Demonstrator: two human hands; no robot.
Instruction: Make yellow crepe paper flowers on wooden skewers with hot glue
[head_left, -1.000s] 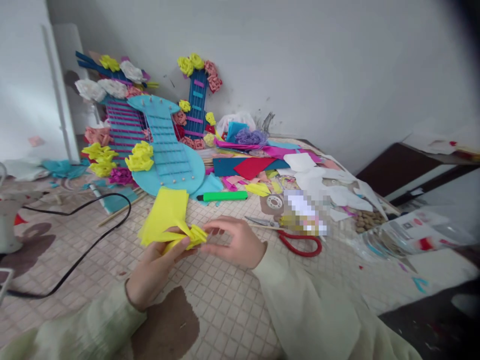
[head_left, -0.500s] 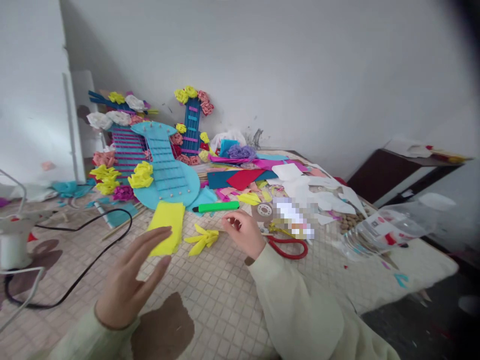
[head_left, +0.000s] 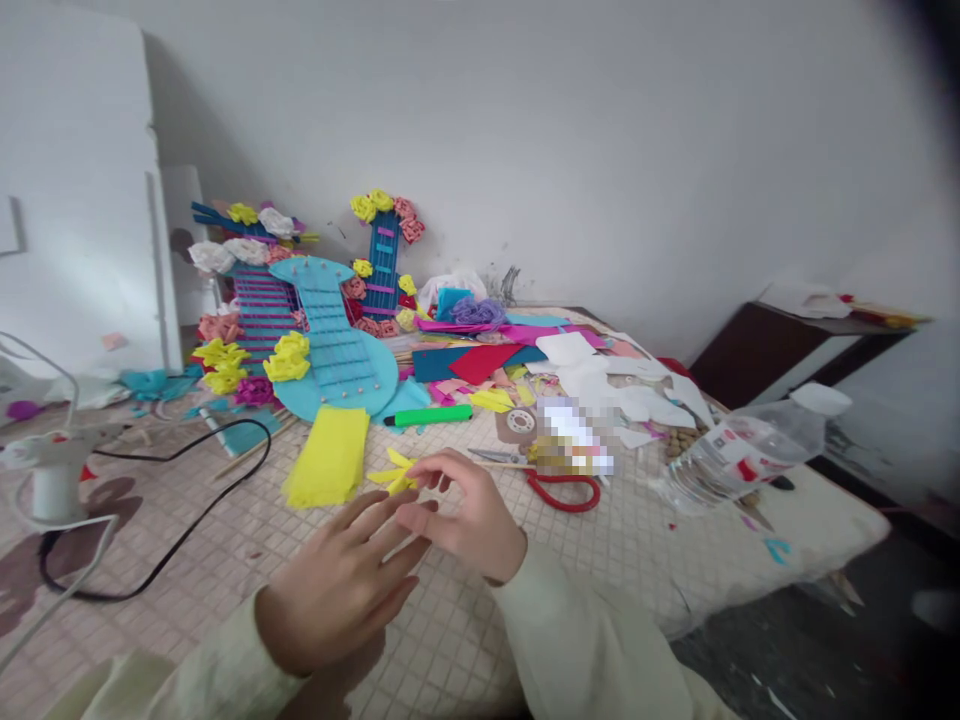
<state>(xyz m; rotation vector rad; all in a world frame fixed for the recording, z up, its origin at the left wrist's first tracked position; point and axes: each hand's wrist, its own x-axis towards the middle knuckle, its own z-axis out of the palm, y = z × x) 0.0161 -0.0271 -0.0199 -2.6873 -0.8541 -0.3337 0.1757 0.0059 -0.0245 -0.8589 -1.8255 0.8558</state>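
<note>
My left hand (head_left: 349,575) is open above the table, fingers stretched out and pointing right. Its fingertips meet my right hand (head_left: 476,515), whose thumb lies across them. The right hand's fingers are bent, with a gap between index finger and thumb, and I see nothing in it. Just behind the fingertips lies a cluster of yellow paper petals (head_left: 396,468), partly covered by my hands. A thin stick (head_left: 506,465) shows on the table past the right hand. Left of the petals lies a stack of yellow crepe paper (head_left: 330,455).
A green marker (head_left: 431,415), red-handled scissors (head_left: 566,492) and a tape roll (head_left: 520,422) lie beyond my hands. Light blue guitar-shaped craft (head_left: 330,340) leans behind. A glue gun (head_left: 56,475) with cables stands left; a plastic bottle (head_left: 750,455) lies right. Paper scraps (head_left: 600,370) cover the back.
My left hand has moved right, away from the yellow paper stack. My right hand has come slightly nearer, and the two now meet in front of the petals. The view has shifted a little.
</note>
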